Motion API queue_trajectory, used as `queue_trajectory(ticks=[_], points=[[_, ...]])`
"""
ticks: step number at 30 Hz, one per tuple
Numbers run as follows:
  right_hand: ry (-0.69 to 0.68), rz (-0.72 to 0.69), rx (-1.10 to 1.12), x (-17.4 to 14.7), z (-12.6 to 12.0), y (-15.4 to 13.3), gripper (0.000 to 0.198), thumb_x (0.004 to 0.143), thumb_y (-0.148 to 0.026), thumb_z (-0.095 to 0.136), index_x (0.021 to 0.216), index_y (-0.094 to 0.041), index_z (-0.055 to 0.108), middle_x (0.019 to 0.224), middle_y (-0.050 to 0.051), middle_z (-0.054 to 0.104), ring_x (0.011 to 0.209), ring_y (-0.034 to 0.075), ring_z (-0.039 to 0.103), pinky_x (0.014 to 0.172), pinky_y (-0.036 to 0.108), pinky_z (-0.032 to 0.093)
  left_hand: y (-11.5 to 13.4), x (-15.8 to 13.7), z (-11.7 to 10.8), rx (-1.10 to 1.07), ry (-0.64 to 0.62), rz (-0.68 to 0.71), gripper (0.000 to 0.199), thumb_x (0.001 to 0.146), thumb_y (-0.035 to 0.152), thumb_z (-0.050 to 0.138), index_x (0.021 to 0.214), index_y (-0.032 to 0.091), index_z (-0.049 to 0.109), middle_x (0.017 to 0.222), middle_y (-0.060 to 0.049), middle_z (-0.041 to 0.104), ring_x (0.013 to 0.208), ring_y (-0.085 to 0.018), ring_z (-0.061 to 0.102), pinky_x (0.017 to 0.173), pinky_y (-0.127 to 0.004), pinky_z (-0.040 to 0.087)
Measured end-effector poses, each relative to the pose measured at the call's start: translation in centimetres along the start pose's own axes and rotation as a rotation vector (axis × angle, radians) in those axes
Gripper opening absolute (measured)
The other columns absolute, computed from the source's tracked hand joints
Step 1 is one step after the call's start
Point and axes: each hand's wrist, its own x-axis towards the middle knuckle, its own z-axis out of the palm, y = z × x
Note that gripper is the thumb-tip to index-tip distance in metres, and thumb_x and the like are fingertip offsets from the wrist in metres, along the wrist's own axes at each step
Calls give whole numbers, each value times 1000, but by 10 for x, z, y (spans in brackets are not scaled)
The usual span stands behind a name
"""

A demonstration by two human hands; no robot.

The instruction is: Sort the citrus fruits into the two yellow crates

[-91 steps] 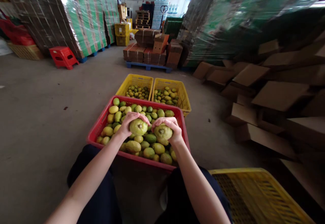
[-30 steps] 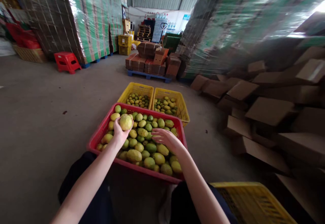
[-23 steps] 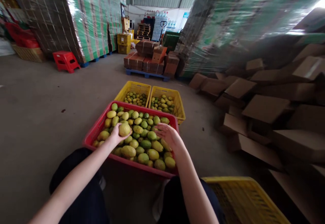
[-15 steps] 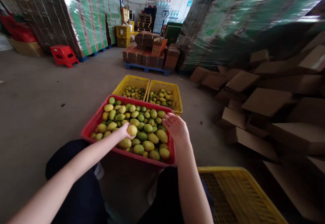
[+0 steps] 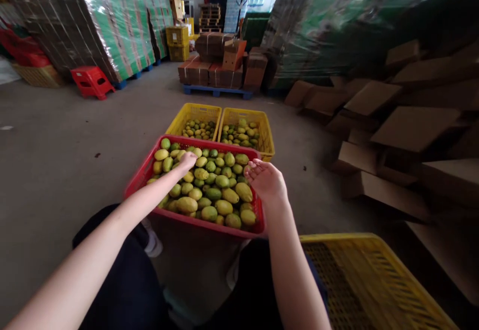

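Note:
A red crate (image 5: 149, 156) full of yellow and green lemons (image 5: 224, 207) stands in front of my knees. My left hand (image 5: 188, 160) reaches over it to the far rows. Its fingers are curled down at a yellow lemon (image 5: 198, 153) near the back rim; the hand hides part of the fruit around it. Over the crate's right edge, my right hand (image 5: 267, 179) is held palm up with its fingers loosely bent and apart. It appears to hold nothing.
Two yellow crates (image 5: 267, 130) with lemons adjoin the red crate's far side. Another yellow crate (image 5: 359, 265) sits at my right. Cardboard boxes (image 5: 415, 128) lie heaped on the right. Beyond are a blue pallet (image 5: 215, 92) with cartons and a red stool (image 5: 92, 81).
My left hand has left a round yellow lemon among the others and moved away from me to the far rows. My right hand stays by the right edge. The view has tilted down slightly.

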Motion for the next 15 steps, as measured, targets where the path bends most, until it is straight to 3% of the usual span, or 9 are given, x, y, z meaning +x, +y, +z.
queue_trajectory(ticks=[2, 5, 9, 12, 15], points=[[-25, 12, -8, 4, -2, 3, 13, 71, -12, 53, 69, -19, 64, 60, 2, 69, 56, 13, 63, 58, 25, 53, -44, -22, -13, 150, -66, -44, 16, 73, 23, 63, 65, 19, 49, 70, -3, 60, 91, -23, 61, 93, -42, 45], [-37, 38, -25, 11, -1, 11, 10, 70, -14, 55, 70, -18, 64, 62, 3, 69, 56, 14, 63, 59, 26, 52, -81, -48, -24, 297, -254, -71, 19, 61, 20, 74, 69, 19, 58, 74, -1, 62, 87, -23, 61, 90, -39, 47], [-26, 81, -57, 19, 10, 24, 9, 70, -14, 55, 69, -19, 63, 60, 2, 68, 55, 14, 62, 58, 26, 51, -98, -66, -26, 622, -524, 50, 52, 50, 26, 84, 97, 18, 64, 99, -6, 66, 100, -28, 61, 93, -38, 46], [-19, 120, -76, 22, 20, 35, 10, 71, -14, 53, 69, -20, 61, 59, 1, 68, 54, 14, 61, 57, 25, 50, -104, -73, -26, 968, -664, 202, 67, 64, 25, 77, 126, 15, 52, 121, -14, 60, 108, -31, 60, 91, -37, 47], [-72, 148, -119, 26, 26, 49, 9, 72, -14, 54, 68, -20, 60, 59, 0, 68, 55, 13, 61, 58, 24, 50, -106, -76, -29, 1043, -713, 298, 66, 71, 19, 68, 133, 15, 47, 124, -16, 59, 108, -30, 62, 88, -35, 48]])
